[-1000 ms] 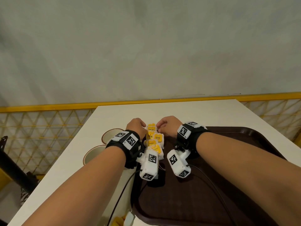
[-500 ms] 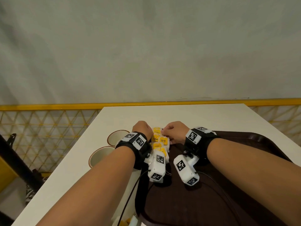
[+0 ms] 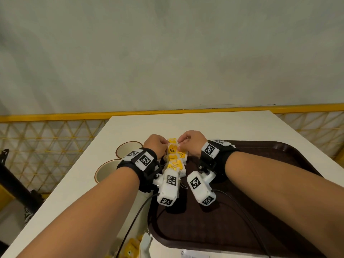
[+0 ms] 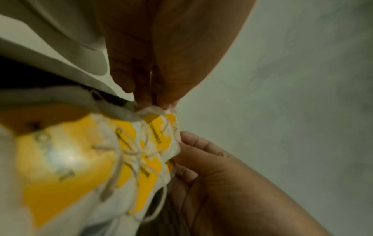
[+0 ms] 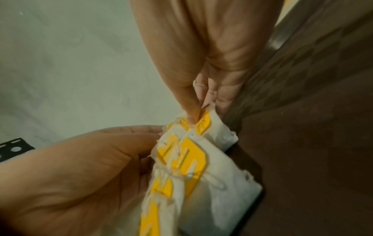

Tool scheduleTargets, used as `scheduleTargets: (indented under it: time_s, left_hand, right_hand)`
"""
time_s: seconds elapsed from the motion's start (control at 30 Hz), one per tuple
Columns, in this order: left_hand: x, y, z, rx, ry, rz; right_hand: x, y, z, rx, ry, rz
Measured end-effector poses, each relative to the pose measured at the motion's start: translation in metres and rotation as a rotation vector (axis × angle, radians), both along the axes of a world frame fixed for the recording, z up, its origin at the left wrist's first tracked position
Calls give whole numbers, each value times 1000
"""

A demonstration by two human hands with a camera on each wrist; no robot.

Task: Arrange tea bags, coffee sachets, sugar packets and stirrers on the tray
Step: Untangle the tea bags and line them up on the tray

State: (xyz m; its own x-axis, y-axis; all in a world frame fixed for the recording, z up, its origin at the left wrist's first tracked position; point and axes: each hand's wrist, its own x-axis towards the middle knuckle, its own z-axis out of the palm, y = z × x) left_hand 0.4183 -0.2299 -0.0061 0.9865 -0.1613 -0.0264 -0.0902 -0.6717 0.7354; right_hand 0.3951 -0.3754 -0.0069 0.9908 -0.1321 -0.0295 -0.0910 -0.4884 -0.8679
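Observation:
A pile of white tea bags [image 3: 175,159] with yellow tags and strings lies at the far left corner of the dark brown tray [image 3: 260,211]. My left hand [image 3: 164,145] pinches the pile's left edge. My right hand [image 3: 181,144] pinches it from the right. In the left wrist view my left fingertips [image 4: 149,99] nip the white paper edge of the tea bags [image 4: 131,151], and the right hand [image 4: 201,162] touches their side. In the right wrist view my right thumb and fingers [image 5: 193,111] pinch a yellow tag on the tea bags [image 5: 191,162], with the left hand [image 5: 90,167] beside them.
Two empty cups [image 3: 128,148] [image 3: 107,171] stand on the white table [image 3: 204,125] left of the tray. More yellow sachets [image 3: 130,248] and a white packet [image 3: 147,241] lie near the table's front edge. A yellow mesh railing [image 3: 46,138] runs behind the table.
Both hands have stayed at the tea bag pile, with only small shifts of the fingers. The head view has shifted slightly.

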Motion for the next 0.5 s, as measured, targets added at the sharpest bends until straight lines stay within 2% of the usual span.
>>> scheduleTargets:
  time_s: [0.23, 0.37, 0.5]
  left_hand:
    - [2, -1, 6, 114, 6, -45]
    - [8, -5, 11, 159, -3, 4]
    - [12, -9, 19, 224, 29, 2]
  right_hand:
    - [0, 0, -3, 1, -8, -24]
    - [0, 2, -5, 88, 90, -19]
    - [-3, -1, -8, 111, 115, 36]
